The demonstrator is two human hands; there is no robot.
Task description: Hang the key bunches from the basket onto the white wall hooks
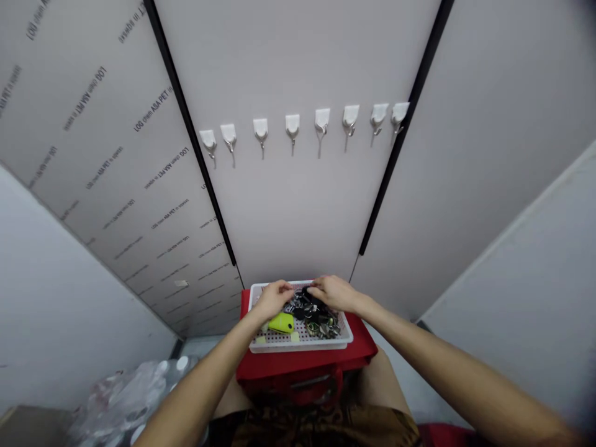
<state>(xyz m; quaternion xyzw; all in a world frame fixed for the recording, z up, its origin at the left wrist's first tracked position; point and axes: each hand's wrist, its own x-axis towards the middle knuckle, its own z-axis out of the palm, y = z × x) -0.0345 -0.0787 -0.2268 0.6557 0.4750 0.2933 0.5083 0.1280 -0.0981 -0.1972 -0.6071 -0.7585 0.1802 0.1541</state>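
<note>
A white perforated plastic basket [302, 347] holds a heap of metal keys [321, 328], some with black heads or fobs [307, 304]. My left hand [275, 298] reaches over the basket's left side, thumb and fingertips drawn together beside the keys; what is between them is too small to make out. My right hand [334, 292] is over the back right of the basket, its fingers and thumb closed around black-headed keys at the top of the heap. Below my left hand lies a bright yellow-green case [282, 323] with a dark button. Small pale yellow pieces [295, 337] lie near the front rim.
Under the basket is a red bag [279, 366] with a handle, between my legs. Several white adhesive hooks [292, 125] line the grey wall panel [298, 205], between black strips [190, 124]. Plastic-wrapped bottles [135, 391] and a brown box [35, 428] sit at the lower left.
</note>
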